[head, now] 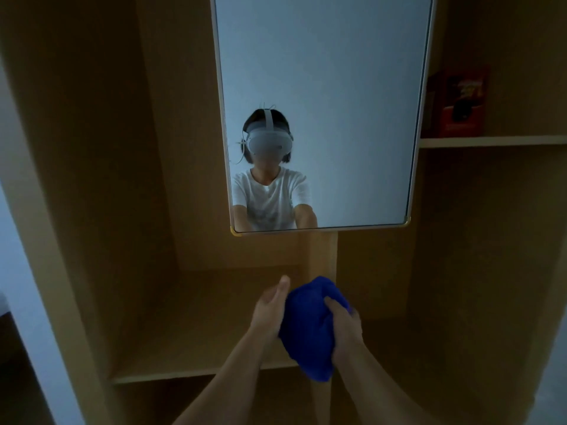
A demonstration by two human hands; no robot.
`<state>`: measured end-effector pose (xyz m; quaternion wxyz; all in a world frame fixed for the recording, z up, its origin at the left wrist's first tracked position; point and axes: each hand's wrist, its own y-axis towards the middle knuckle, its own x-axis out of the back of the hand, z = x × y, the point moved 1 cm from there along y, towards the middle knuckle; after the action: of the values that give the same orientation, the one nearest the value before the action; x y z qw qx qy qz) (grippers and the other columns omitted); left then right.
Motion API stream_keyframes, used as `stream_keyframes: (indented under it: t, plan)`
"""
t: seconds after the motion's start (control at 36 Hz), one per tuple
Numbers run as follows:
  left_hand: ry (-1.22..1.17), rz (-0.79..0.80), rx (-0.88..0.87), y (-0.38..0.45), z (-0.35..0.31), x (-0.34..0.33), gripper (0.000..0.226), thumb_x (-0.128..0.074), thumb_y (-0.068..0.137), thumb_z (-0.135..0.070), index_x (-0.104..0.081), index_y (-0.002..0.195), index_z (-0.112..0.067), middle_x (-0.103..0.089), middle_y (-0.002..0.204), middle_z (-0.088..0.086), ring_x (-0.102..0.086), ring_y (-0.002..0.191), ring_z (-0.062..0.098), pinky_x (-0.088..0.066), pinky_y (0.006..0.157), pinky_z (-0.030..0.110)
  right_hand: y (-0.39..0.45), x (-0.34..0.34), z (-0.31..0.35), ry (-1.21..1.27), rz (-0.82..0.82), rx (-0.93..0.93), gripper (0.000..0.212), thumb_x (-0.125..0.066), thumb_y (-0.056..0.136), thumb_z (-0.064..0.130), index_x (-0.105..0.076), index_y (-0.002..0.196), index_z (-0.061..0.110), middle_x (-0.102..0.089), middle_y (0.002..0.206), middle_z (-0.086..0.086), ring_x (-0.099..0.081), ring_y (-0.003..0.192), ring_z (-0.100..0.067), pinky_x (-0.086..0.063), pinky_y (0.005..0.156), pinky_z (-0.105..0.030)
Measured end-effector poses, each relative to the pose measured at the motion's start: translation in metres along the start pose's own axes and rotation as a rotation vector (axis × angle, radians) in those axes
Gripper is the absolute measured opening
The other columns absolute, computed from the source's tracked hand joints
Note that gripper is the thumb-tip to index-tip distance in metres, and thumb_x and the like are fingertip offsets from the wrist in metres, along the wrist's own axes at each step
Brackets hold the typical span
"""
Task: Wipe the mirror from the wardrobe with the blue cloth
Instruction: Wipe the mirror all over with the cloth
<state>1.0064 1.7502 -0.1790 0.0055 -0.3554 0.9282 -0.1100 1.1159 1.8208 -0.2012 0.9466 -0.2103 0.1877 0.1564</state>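
A tall white-framed mirror (352,87) hangs upright in the middle of the wooden wardrobe (92,179), its lower edge well above my hands. The bunched blue cloth (310,326) is held low in front of the shelf. My right hand (345,329) grips its right side with curled fingers. My left hand (270,308) lies flat against the cloth's left side, fingers straight and pointing up. Both hands are below the mirror and apart from it. The mirror reflects a person in a white shirt wearing a headset.
A wooden shelf (190,332) spreads under my hands, with a vertical divider (322,253) below the mirror. To the right, a higher shelf (491,142) carries a red box (460,102). A pale wall shows at the far left.
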Motion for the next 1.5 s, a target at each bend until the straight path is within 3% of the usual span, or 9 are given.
stream_keyframes:
  t: [0.11, 0.31, 0.53, 0.72, 0.83, 0.94, 1.19, 1.31, 1.5]
  plan:
    - [-0.054, 0.125, 0.053, -0.003, -0.006, -0.013, 0.063, -0.06, 0.079, -0.059, -0.052, 0.124, -0.015, -0.064, 0.105, 0.003, -0.064, 0.091, 0.021, -0.051, 0.066, 0.03, -0.022, -0.019, 0.018, -0.119, 0.102, 0.089, 0.036, -0.073, 0.081, 0.029, -0.057, 0.111, 0.019, -0.064, 0.103, -0.006, -0.063, 0.089, -0.025, -0.05, 0.063, -0.035]
    - [-0.318, 0.028, 0.172, -0.005, -0.017, -0.006, 0.053, -0.055, 0.089, -0.043, -0.049, 0.127, -0.008, -0.061, 0.106, 0.016, -0.061, 0.091, 0.031, -0.049, 0.069, 0.04, -0.048, -0.026, 0.038, -0.416, 0.503, 0.09, 0.039, -0.071, 0.072, 0.048, -0.055, 0.106, 0.039, -0.063, 0.112, 0.004, -0.062, 0.099, -0.017, -0.049, 0.075, -0.027]
    - [-0.008, -0.208, -0.268, -0.013, -0.044, -0.007, 0.048, -0.036, 0.09, -0.06, -0.05, 0.12, -0.024, -0.053, 0.119, 0.003, -0.053, 0.111, 0.026, -0.042, 0.099, 0.051, -0.047, -0.04, 0.054, -0.334, 0.222, 0.372, 0.011, -0.06, 0.082, 0.006, -0.063, 0.089, 0.014, -0.068, 0.081, -0.008, -0.066, 0.075, -0.022, -0.054, 0.065, -0.032]
    - [-0.113, -0.761, -0.655, -0.014, -0.114, 0.047, 0.016, -0.037, 0.097, -0.031, -0.05, 0.103, -0.024, -0.055, 0.11, 0.001, -0.05, 0.103, 0.018, -0.039, 0.087, 0.036, -0.063, -0.073, 0.112, -0.772, -0.13, 1.1, 0.036, -0.062, 0.081, 0.019, -0.057, 0.116, 0.027, -0.053, 0.122, 0.006, -0.056, 0.097, -0.014, -0.051, 0.074, -0.03]
    - [-0.176, -0.533, -0.545, 0.008, -0.156, 0.067, 0.046, -0.027, 0.099, -0.045, -0.042, 0.136, -0.022, -0.047, 0.136, 0.005, -0.043, 0.124, 0.024, -0.036, 0.103, 0.045, -0.073, -0.102, 0.147, -0.945, -0.281, 1.392, 0.052, -0.068, 0.079, 0.021, -0.052, 0.128, 0.027, -0.043, 0.135, 0.001, -0.047, 0.107, -0.021, -0.045, 0.08, -0.03]
    - [-0.437, -0.16, -0.343, 0.016, -0.183, 0.078, 0.07, -0.021, 0.094, -0.061, -0.05, 0.13, -0.008, -0.063, 0.098, 0.008, -0.059, 0.091, 0.021, -0.044, 0.086, 0.036, -0.075, -0.137, 0.163, -1.293, -0.395, 1.541, 0.061, -0.07, 0.08, 0.022, -0.044, 0.135, 0.03, -0.032, 0.145, -0.004, -0.037, 0.121, -0.03, -0.036, 0.098, -0.042]
    - [-0.259, -0.173, -0.32, 0.024, -0.186, 0.084, 0.066, -0.017, 0.091, -0.066, -0.06, 0.093, -0.017, -0.066, 0.097, 0.008, -0.061, 0.089, 0.025, -0.047, 0.072, 0.039, -0.045, -0.154, 0.101, -1.713, -0.182, 1.496, 0.071, -0.068, 0.079, 0.021, -0.035, 0.141, 0.029, -0.013, 0.154, -0.004, -0.009, 0.137, -0.041, -0.016, 0.106, -0.062]
    - [-0.246, -0.169, -0.266, 0.03, -0.186, 0.084, 0.07, -0.025, 0.09, -0.066, -0.059, 0.119, -0.013, -0.063, 0.113, 0.013, -0.058, 0.106, 0.032, -0.046, 0.095, 0.043, -0.041, -0.141, 0.061, -1.741, -0.101, 1.514, 0.064, -0.081, 0.063, 0.023, -0.058, 0.122, 0.028, -0.048, 0.138, -0.004, -0.041, 0.127, -0.04, -0.038, 0.096, -0.059]
    - [-0.139, -0.285, -0.374, 0.043, -0.186, 0.076, 0.051, -0.026, 0.098, -0.05, -0.063, 0.096, -0.015, -0.061, 0.085, 0.007, -0.058, 0.077, 0.022, -0.05, 0.076, 0.036, -0.041, -0.143, 0.063, -1.785, -0.094, 1.533, 0.047, -0.08, 0.063, 0.029, -0.067, 0.108, 0.03, -0.058, 0.125, -0.001, -0.048, 0.122, -0.037, -0.043, 0.092, -0.054]
